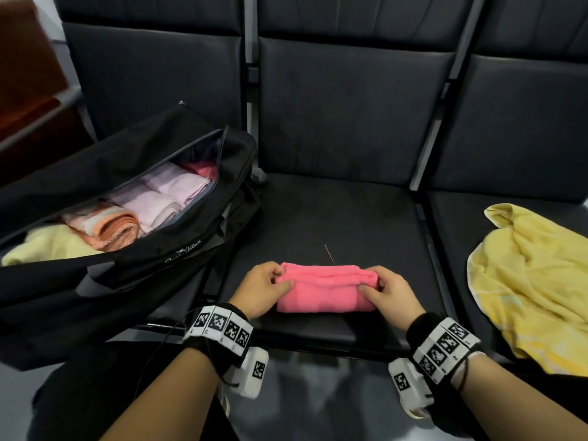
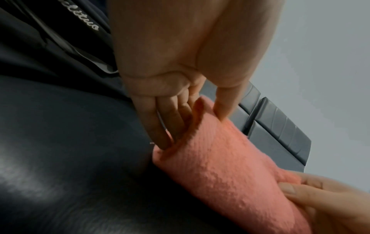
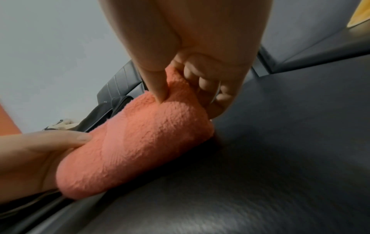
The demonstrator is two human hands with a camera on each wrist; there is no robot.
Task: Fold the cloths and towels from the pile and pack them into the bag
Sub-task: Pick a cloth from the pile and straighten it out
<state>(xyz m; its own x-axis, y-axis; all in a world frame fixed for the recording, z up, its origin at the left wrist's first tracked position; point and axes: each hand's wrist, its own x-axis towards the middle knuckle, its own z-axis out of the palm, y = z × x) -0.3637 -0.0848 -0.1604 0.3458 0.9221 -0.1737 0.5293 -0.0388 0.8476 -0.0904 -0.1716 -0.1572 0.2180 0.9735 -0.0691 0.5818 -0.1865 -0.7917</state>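
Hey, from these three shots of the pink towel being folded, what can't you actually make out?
- Bag contents: head view, the flap and walls hide everything beneath the top layer of folded cloths.
- Bag lettering: too small in the head view, cut off by the edge in the left wrist view.
- Yellow towel: head view, cut off by the right edge.
- Pink towel ends: left hand and right hand cover them.

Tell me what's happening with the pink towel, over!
Left hand and right hand pinch the pink towel's ends. Towel folded, on the seat, not yet in the bag. Nothing in the way. Over.
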